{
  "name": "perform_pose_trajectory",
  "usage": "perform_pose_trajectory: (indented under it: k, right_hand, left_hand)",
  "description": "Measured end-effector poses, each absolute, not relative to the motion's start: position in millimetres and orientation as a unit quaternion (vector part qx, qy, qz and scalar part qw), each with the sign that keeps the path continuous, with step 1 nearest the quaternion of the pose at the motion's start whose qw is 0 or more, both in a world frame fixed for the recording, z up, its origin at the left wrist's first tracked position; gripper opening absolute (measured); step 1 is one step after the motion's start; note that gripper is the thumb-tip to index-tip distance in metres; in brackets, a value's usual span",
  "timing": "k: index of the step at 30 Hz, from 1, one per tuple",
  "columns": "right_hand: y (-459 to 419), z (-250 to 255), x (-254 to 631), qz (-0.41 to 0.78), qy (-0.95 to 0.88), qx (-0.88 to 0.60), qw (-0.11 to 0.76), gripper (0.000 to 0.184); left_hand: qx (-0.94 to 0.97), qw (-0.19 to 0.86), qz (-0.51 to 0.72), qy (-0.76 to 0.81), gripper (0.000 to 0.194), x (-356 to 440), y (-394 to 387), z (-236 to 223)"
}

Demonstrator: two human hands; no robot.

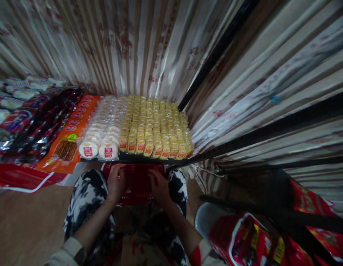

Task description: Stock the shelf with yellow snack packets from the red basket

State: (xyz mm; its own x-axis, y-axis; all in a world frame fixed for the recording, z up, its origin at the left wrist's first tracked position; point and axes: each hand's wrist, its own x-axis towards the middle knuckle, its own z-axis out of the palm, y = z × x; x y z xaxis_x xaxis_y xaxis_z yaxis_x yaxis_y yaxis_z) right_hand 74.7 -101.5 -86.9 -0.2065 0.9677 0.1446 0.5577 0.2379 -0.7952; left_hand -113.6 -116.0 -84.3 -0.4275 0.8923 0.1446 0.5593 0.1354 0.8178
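A red plastic basket (136, 184) with slotted sides sits between my knees, just below the shelf edge. My left hand (116, 183) is closed around its left side, with a ring showing on one finger. My right hand (160, 187) grips the right side, fingertips over the inner edge. The inside of the basket is dark and I see nothing clearly in it. Right above it on the shelf stand rows of small yellow wrapped cakes (152, 125). Beside them are two rows of round white wrapped snacks (101, 136).
An orange snack packet (68, 136) and dark shiny packets (46, 122) lie further left, with white wrapped rolls (21, 90) behind. A striped curtain (127, 48) hangs behind. Black frame bars (216, 55) slant at the right. Red snack bags (260, 240) stand low right.
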Motion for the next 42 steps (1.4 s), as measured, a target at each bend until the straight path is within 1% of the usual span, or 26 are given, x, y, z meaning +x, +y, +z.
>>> perform_pose_trajectory:
  k: [2,4,7,10,14,19,25,31,35,40,42]
  right_hand:
    - [-95.5,-73.4,85.6,0.264,-0.684,-0.552,0.397,0.031]
    - [-91.3,-64.5,98.4,0.195,-0.659,-0.579,0.438,0.031]
    - [-87.3,-60.3,118.2,0.104,-0.635,-0.608,0.466,0.035]
    - [-84.2,-61.5,133.2,0.069,-0.636,-0.605,0.475,0.042]
    - [-78.1,-61.5,140.7,0.079,-0.643,-0.610,0.457,0.046]
    - [-66.3,-60.0,141.3,0.090,-0.661,-0.608,0.430,0.050]
    - [-58.8,-63.0,144.3,0.095,-0.659,-0.596,0.449,0.051]
    - [-64.5,-61.4,140.8,0.084,-0.654,-0.593,0.462,0.046]
    - [-71.4,-58.1,133.4,0.088,-0.677,-0.574,0.452,0.050]
    - [-75.8,-59.2,114.0,0.130,-0.738,-0.517,0.412,0.056]
    - [-76.0,-59.6,102.6,0.148,-0.755,-0.499,0.400,0.058]
  left_hand:
    - [0.555,0.163,0.462,0.672,0.023,-100.9,-109.2,-72.6]
    - [0.598,0.148,0.466,0.635,0.024,-86.3,-101.0,-64.8]
    - [0.641,0.133,0.443,0.612,0.026,-65.7,-88.4,-57.6]
    - [0.680,0.128,0.417,0.589,0.027,-48.8,-80.0,-52.6]
    - [0.734,0.155,0.379,0.541,0.029,-28.1,-74.8,-47.6]
    - [0.734,0.158,0.357,0.556,0.031,-8.6,-63.9,-43.9]
    - [0.727,0.148,0.336,0.581,0.035,-7.2,-53.9,-48.0]
    - [0.748,0.143,0.317,0.565,0.040,-10.8,-61.0,-52.7]
    - [0.752,0.137,0.327,0.556,0.044,-14.7,-74.7,-49.2]
    - [0.662,0.066,0.379,0.643,0.052,-31.2,-87.6,-48.1]
    - [0.630,0.059,0.390,0.669,0.054,-40.8,-88.3,-49.3]
